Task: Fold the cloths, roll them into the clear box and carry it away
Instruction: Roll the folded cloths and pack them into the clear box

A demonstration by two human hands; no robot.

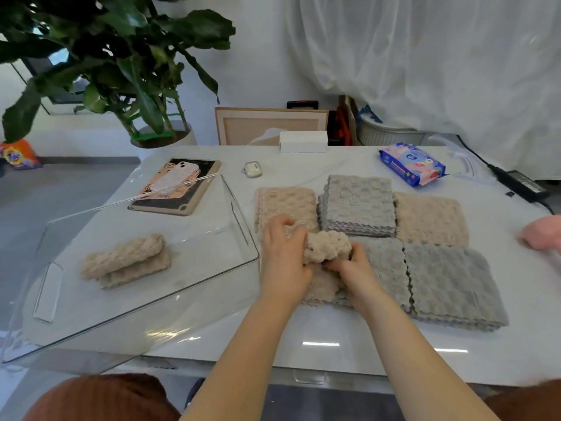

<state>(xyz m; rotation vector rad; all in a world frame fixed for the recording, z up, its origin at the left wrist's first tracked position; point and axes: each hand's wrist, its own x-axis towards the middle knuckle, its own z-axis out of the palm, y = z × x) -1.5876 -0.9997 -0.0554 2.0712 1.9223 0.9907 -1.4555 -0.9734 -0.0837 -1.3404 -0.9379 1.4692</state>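
A clear box (239, 218) stands on the left of the white table, and one rolled beige cloth (126, 261) lies inside it. Right of the box, my left hand (280, 258) and my right hand (353, 273) both grip a beige cloth (328, 246) that is partly rolled up over the cloth stacks. Flat stacks surround it: a beige stack (288, 205) behind my left hand, a grey stack (358, 205) behind the roll, a beige stack (431, 218) at the right, and grey stacks (455, 284) in front.
A tablet with a phone on it (179, 185), an earbud case (252, 169), a white box (303, 141) and a wet-wipes pack (414, 164) lie at the table's far side. A power adapter (522, 183) sits far right. Another person's hand (543, 233) shows at the right edge.
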